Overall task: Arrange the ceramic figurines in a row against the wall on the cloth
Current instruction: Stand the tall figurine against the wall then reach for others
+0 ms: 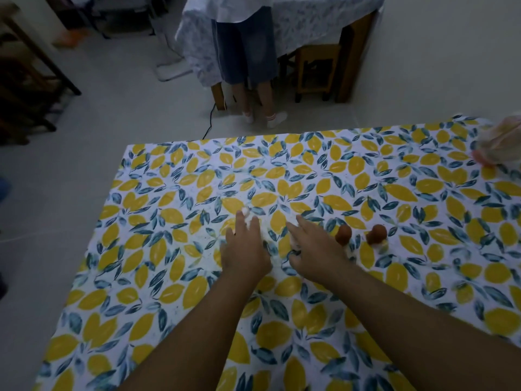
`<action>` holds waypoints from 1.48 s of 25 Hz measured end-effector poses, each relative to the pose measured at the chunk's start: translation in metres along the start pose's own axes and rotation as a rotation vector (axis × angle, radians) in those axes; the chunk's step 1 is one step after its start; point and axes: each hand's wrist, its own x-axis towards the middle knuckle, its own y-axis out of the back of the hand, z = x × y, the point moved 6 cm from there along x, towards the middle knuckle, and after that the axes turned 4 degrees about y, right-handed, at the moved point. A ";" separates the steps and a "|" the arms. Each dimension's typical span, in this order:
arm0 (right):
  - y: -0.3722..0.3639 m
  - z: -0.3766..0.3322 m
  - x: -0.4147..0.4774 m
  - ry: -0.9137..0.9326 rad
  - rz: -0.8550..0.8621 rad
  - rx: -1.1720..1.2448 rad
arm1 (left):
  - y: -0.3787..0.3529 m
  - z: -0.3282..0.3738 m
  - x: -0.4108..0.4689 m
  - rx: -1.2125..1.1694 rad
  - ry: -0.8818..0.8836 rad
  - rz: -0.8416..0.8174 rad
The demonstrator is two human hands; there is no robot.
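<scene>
A white cloth printed with yellow lemons and blue-green leaves covers the counter and fills the lower part of the view. Near its middle, the left hand lies palm down with fingers stretched forward; a small white object, too blurred to make out, shows at its fingertips, and I cannot tell whether the hand grips it. Just beside it to the right, the right hand is also palm down, fingers loosely spread, with something pale and dark partly hidden under the palm; whether it holds that is unclear. Close to the right hand's far side stands a small ceramic figurine with a round brown top, and near that a second brown-topped figurine on a pale base, both upright on the cloth. At the far right edge sits a pinkish crumpled plastic bag.
</scene>
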 end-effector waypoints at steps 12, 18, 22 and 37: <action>0.040 0.009 0.002 -0.003 0.310 0.237 | 0.022 0.005 0.016 -0.191 -0.273 0.084; 0.106 0.101 -0.035 -0.050 0.478 0.368 | 0.042 0.150 0.034 -0.128 -0.567 0.038; 0.129 0.217 -0.082 -0.272 0.562 0.441 | 0.023 0.273 0.038 -0.072 -0.727 -0.049; 0.118 0.488 -0.173 -0.691 0.778 0.486 | -0.081 0.593 0.064 -0.019 -1.152 -0.239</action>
